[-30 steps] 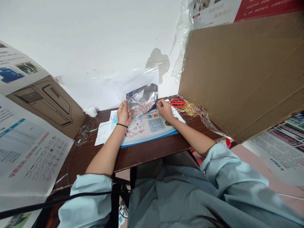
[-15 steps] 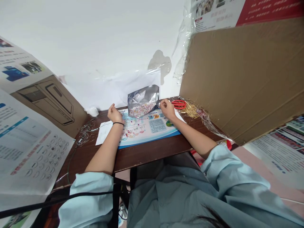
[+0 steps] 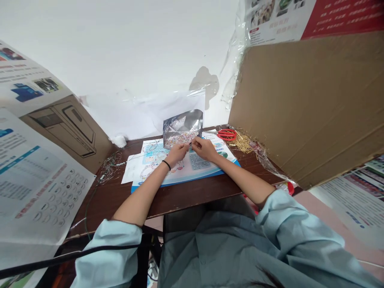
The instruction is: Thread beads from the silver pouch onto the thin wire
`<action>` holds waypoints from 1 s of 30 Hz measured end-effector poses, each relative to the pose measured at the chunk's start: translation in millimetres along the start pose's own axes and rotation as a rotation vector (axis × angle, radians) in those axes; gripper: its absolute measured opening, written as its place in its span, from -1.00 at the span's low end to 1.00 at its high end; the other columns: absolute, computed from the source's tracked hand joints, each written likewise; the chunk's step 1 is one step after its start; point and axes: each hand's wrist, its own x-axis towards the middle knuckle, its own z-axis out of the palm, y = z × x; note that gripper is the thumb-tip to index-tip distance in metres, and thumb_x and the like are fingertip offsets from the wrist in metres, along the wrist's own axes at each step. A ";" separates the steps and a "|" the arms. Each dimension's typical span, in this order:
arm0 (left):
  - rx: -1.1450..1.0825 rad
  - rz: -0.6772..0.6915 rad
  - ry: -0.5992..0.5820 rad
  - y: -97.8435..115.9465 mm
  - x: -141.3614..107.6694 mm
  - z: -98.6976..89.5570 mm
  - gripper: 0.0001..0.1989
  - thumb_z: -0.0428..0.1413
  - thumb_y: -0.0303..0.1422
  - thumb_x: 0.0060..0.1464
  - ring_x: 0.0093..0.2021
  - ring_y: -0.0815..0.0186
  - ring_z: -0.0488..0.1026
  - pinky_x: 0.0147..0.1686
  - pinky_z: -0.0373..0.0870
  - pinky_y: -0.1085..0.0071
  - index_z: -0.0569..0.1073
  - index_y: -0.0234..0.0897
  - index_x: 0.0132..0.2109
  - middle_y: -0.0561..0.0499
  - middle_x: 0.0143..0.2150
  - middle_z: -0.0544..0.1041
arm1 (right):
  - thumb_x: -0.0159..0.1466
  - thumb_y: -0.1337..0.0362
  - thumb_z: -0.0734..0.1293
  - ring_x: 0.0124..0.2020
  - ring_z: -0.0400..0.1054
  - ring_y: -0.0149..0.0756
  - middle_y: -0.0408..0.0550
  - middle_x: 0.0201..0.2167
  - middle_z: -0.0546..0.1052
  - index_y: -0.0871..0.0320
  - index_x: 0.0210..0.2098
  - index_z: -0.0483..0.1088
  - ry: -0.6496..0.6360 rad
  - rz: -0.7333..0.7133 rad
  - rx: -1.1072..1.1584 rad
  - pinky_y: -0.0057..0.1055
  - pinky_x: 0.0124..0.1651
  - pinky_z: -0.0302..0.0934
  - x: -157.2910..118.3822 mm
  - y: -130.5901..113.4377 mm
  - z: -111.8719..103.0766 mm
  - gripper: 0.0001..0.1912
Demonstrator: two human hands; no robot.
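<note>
My left hand (image 3: 178,154) and my right hand (image 3: 205,149) almost meet in front of an open silver bag (image 3: 196,119) of small pink and pale beads (image 3: 179,139). Both hands are closed, fingertips pinched toward each other; whatever is between them is too small to make out. A thin thread (image 3: 141,154) crosses the paper toward my left hand, and its end is not visible. Beneath the hands lies a printed sheet (image 3: 198,170) with a blue border, with beads partly hidden by my left hand and wrist.
Red-handled scissors (image 3: 227,135) and a heap of gold-coloured thin sticks (image 3: 243,142) lie on the right of the brown table (image 3: 186,198). Tangled clear thread (image 3: 106,170) is at left. Cardboard panels (image 3: 300,100) flank the table, and a white wall (image 3: 120,48) stands behind.
My hands were apart, left at the sheet's left side and right near the scissors. They have come together in front of the bag, my left moving right and my right moving slightly left and down.
</note>
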 end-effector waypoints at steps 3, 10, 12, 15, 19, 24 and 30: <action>0.045 -0.024 0.045 9.3 1.8 -10.1 -0.54 0.20 -0.23 0.14 -0.72 0.53 -0.05 -0.68 -0.24 0.52 0.17 -0.22 -0.59 0.18 -0.72 0.06 | 0.22 0.33 0.23 -0.51 0.17 -0.38 -0.21 -0.55 0.37 0.12 -0.38 0.33 -0.030 -0.010 -0.034 -0.45 -0.34 0.02 2.0 2.6 -0.7 -0.94; -0.211 0.135 0.386 31.0 4.2 -16.8 -0.60 0.05 -0.28 0.24 -0.70 0.55 -0.11 -0.68 -0.20 0.56 0.06 -0.21 -0.50 0.25 -0.67 -0.03 | 0.25 0.38 0.21 -0.45 0.21 -0.34 -0.15 -0.50 0.44 0.16 -0.31 0.40 -0.041 0.171 -0.240 -0.44 -0.31 -0.05 9.2 14.6 -9.4 -0.87; -0.259 0.150 0.487 33.5 5.2 -19.0 -0.62 0.01 -0.34 0.26 -0.70 0.55 -0.12 -0.68 -0.20 0.54 0.07 -0.21 -0.50 0.25 -0.68 -0.02 | 0.26 0.38 0.22 -0.41 0.24 -0.31 -0.12 -0.45 0.49 0.16 -0.29 0.42 -0.018 0.219 -0.307 -0.42 -0.29 -0.06 10.7 14.5 -12.8 -0.86; -0.221 0.167 0.540 32.9 5.9 -21.0 -0.63 -0.04 -0.38 0.28 -0.71 0.55 -0.12 -0.67 -0.20 0.54 0.07 -0.21 -0.51 0.24 -0.69 -0.02 | 0.29 0.36 0.20 -0.34 0.32 -0.26 -0.06 -0.36 0.55 0.16 -0.25 0.43 -0.020 0.286 -0.368 -0.39 -0.27 -0.05 11.9 9.4 -17.7 -0.83; -0.132 0.132 0.415 27.6 4.5 -19.5 -0.62 -0.01 -0.33 0.30 -0.71 0.56 -0.09 -0.67 -0.20 0.55 0.08 -0.22 -0.49 0.24 -0.68 0.00 | 0.34 0.35 0.15 -0.20 0.41 -0.14 0.08 -0.21 0.60 0.18 -0.11 0.44 -0.049 0.368 -0.517 -0.32 -0.18 0.03 13.0 3.5 -23.8 -0.74; -0.161 0.112 0.172 26.2 0.3 -13.6 -0.71 0.01 -0.16 0.32 -0.71 0.54 -0.05 -0.67 -0.19 0.57 0.22 -0.21 -0.32 0.24 -0.65 0.12 | 0.35 0.41 0.12 0.09 0.35 0.09 0.26 -0.02 0.57 0.26 0.01 0.44 -0.180 0.451 -0.685 -0.02 0.10 0.07 11.3 6.9 -29.1 -0.66; -0.223 0.008 -0.091 27.8 -9.2 -0.2 -0.50 -0.15 0.13 0.28 -0.70 0.52 -0.01 -0.66 -0.18 0.58 0.32 -0.22 -0.12 0.16 -0.59 0.25 | 0.42 0.21 0.12 0.01 0.34 -0.01 0.22 -0.07 0.55 0.25 -0.19 0.45 -0.049 0.275 -0.396 -0.10 0.05 0.14 10.7 5.8 -22.4 -0.67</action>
